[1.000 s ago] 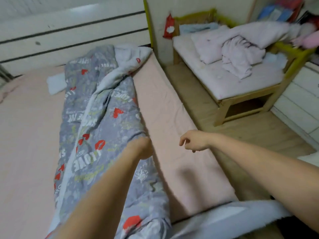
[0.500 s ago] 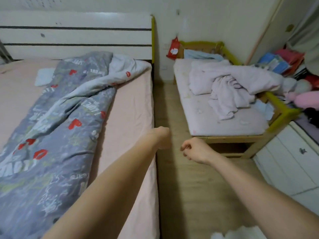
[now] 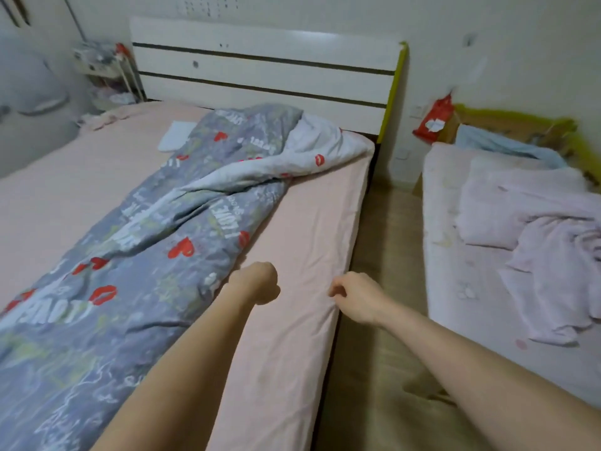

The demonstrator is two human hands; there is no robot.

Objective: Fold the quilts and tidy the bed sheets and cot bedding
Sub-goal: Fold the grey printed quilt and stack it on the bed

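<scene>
A grey quilt (image 3: 156,242) printed with red lips and white words lies crumpled lengthwise on the big bed, its white underside turned up near the headboard. Beneath it a pink bed sheet (image 3: 302,336) covers the mattress. My left hand (image 3: 257,283) is a curled fist over the sheet, just right of the quilt's edge; nothing shows in it. My right hand (image 3: 354,299) pinches the pink sheet at the mattress's right edge, and creases run out from its fingers. On the cot (image 3: 455,288) at right, pale pink bedding (image 3: 546,255) lies in a rumpled heap.
A white headboard (image 3: 260,70) stands at the back. A strip of wooden floor (image 3: 380,288) separates bed and cot. A red packet (image 3: 432,123) hangs on the wall by the cot's yellow-edged frame. A small white cloth (image 3: 174,138) lies near the quilt's top. Cluttered shelves fill the far-left corner.
My view has swung left and moved toward the headboard. Both hands, held over the floor gap half a second ago, now sit at the bed's right edge, the right one pinching the sheet.
</scene>
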